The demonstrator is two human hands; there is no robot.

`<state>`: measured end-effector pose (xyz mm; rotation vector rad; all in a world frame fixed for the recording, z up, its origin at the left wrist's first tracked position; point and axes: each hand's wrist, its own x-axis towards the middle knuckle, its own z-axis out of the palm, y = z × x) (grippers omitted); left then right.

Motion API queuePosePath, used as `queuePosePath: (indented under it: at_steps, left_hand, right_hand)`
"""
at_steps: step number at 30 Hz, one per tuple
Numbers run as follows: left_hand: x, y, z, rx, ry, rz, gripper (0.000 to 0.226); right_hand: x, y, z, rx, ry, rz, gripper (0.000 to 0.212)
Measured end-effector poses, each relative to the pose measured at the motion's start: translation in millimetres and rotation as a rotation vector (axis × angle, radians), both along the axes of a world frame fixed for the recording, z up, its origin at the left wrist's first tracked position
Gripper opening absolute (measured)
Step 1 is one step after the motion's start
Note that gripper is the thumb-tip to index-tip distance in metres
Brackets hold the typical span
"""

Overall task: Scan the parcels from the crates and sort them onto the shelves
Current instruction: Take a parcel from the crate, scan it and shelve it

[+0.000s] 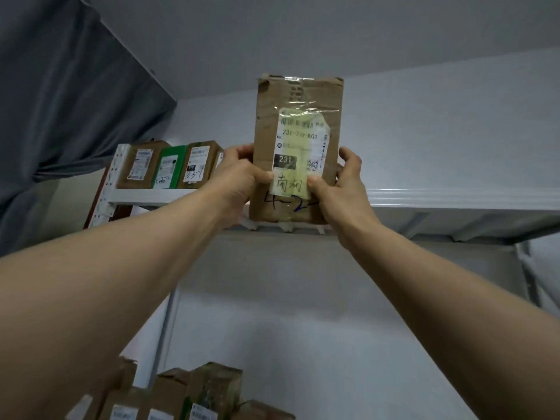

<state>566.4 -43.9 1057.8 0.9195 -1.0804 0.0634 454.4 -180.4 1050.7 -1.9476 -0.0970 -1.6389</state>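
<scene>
Left hand [242, 177] & right hand [339, 183] both grip the brown parcel [298, 122] upright by its sides, thumbs on the label, at front edge of top shelf [454, 198], w/ three other parcels [172, 166] standing further left

Looks from head height through one wide-angle lens, tilted steeply upward. Faces the top shelf [454, 197] and the pale wall [454, 131] behind it, with ceiling [303, 31] across the upper frame and a grey curtain [60, 101] at left. Sits close: takes in both forearms [121, 283] from the bottom corners up to the cardboard parcel [298, 116] near centre. Catches a lower row of parcels [212, 389] at the bottom edge.
</scene>
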Motion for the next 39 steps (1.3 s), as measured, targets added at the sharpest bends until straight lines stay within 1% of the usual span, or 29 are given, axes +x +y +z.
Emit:
queuePosePath:
  at_steps: [2,5,8,12,15,17,23,26,28,30,33,34,36,39]
  left_hand:
    - [10.9,-5.3,15.2,-0.005,-0.066,0.012,0.067]
    - [30.7,-14.5,38.7,0.009,-0.169,0.012,0.075]
    - [59.8,-28.4,63.3,0.029,-0.214,0.013,0.078]
    - [92.3,-51.8,90.2,0.045,-0.244,-0.004,0.085]
    - [112.5,-77.1,105.1,0.031,-0.233,-0.028,0.089]
    - [126.7,-95.9,110.7,0.049,-0.27,-0.009,0.089]
    - [173.0,-136.6,118.6,0.136,-0.404,0.152,0.087]
    - [187.1,-151.5,120.8,0.114,-0.443,0.22,0.083]
    - [191.9,-159.4,122.2,0.076,-0.479,0.312,0.078]
    - [194.5,-164.5,123.8,0.057,-0.536,0.44,0.076]
    - [197.8,-170.6,122.8,0.044,-0.628,0.607,0.07]
    - [199.7,-173.2,122.3,0.049,-0.656,0.648,0.066]
    - [204.9,-178.9,119.8,0.084,-0.705,0.714,0.055]
    - [209.7,-184.4,114.5,0.113,-0.733,0.779,0.033]
  right_hand:
    - [13.5,-7.8,19.4,-0.031,-0.054,-0.025,0.065]
    - [35.4,-18.5,48.4,-0.07,-0.133,-0.046,0.06]
    - [58.8,-31.3,72.8,-0.104,-0.193,-0.11,0.057]
    - [88.1,-45.2,103.1,-0.152,-0.236,-0.257,0.057]
    - [104.1,-60.4,119.5,-0.158,-0.251,-0.33,0.059]
    - [113.4,-73.8,124.7,-0.136,-0.243,-0.345,0.057]
    - [147.6,-110.1,131.6,-0.07,-0.138,-0.445,0.053]
    - [157.1,-118.4,132.2,-0.066,-0.111,-0.532,0.05]
    - [158.8,-121.4,133.6,-0.073,-0.106,-0.58,0.052]
    - [158.7,-123.5,135.3,-0.081,-0.072,-0.626,0.06]
    - [157.8,-125.1,131.6,-0.083,-0.001,-0.681,0.077]
    - [157.9,-126.5,129.5,-0.089,0.011,-0.698,0.079]
    - [160.5,-130.0,124.9,-0.123,0.028,-0.74,0.075]
    - [164.2,-135.1,123.4,-0.177,0.054,-0.809,0.061]
